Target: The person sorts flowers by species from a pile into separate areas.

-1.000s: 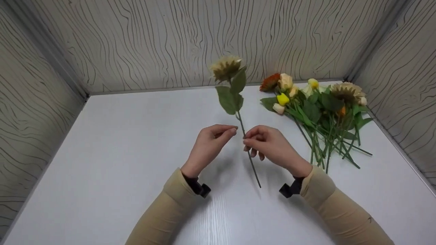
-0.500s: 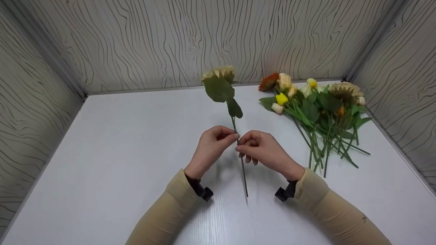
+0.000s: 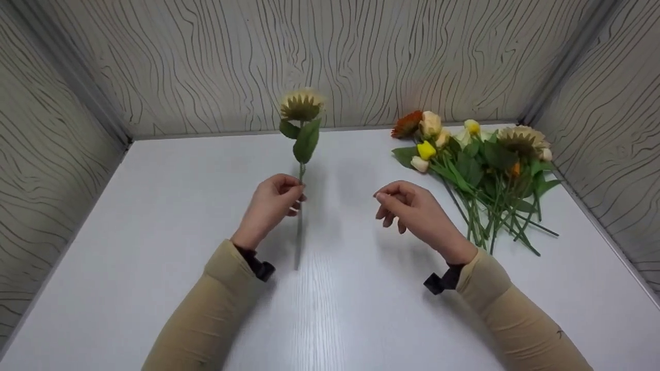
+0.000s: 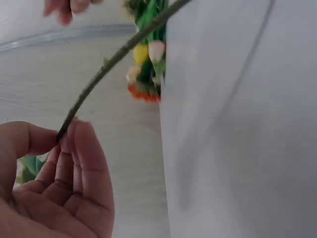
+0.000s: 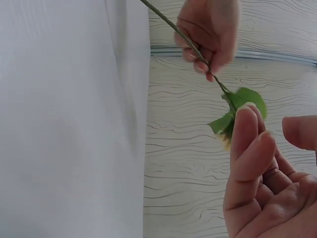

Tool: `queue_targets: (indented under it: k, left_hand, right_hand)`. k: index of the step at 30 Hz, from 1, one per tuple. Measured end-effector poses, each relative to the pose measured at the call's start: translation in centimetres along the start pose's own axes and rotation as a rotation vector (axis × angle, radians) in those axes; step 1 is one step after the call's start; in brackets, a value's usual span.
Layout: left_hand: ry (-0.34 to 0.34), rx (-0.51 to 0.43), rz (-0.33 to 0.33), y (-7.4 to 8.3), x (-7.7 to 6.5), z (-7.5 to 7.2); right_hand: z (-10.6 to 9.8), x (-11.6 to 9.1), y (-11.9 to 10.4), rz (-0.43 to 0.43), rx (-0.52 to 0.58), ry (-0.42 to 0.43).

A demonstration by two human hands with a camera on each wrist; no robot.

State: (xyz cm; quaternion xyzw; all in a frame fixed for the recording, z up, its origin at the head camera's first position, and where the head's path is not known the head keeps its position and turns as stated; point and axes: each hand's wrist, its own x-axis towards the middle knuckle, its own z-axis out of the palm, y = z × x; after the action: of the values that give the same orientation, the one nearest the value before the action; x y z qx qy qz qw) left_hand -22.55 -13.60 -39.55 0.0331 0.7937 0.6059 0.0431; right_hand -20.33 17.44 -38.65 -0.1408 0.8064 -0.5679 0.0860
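Observation:
My left hand [image 3: 268, 208] pinches the stem of a cream-petalled flower [image 3: 301, 108] between thumb and fingers. The flower stands nearly upright, bloom towards the back wall, with green leaves just above the grip. In the left wrist view the green stem [image 4: 101, 74] runs from the fingertips up and to the right. Apart from it, to the right, my right hand [image 3: 412, 208] hovers over the table with loosely bent fingers and holds nothing. A gap shows between its thumb and fingers [image 5: 245, 134] in the right wrist view.
A heap of flowers [image 3: 472, 159] in cream, yellow and orange lies at the table's back right, stems towards the front. The white table [image 3: 154, 247] is bounded by wood-patterned panels [image 3: 216, 67] at the back and sides.
Both hands were at the stem half a second ago. The right hand has let go and moved slightly right, while the left hand has carried the flower to the left.

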Motion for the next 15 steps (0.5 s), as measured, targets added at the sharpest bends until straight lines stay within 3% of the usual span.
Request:
queue_targets:
  k: [7,11,15]
  left_hand:
    - [0.197,0.533,-0.067,-3.1,0.2,-10.9]
    - [0.289,0.647,-0.107,-5.2,-0.4,-15.4]
    - [0.357,0.708,-0.142,-6.7,-0.9,-17.8]
  right_hand:
    - [-2.8,0.3,0.1,-0.030,-0.056,0.074]
    - [-3.7,0.5,0.4,-0.018,-0.072,0.100]
    - [-3.9,0.6,0.5,-0.007,-0.074,0.098]
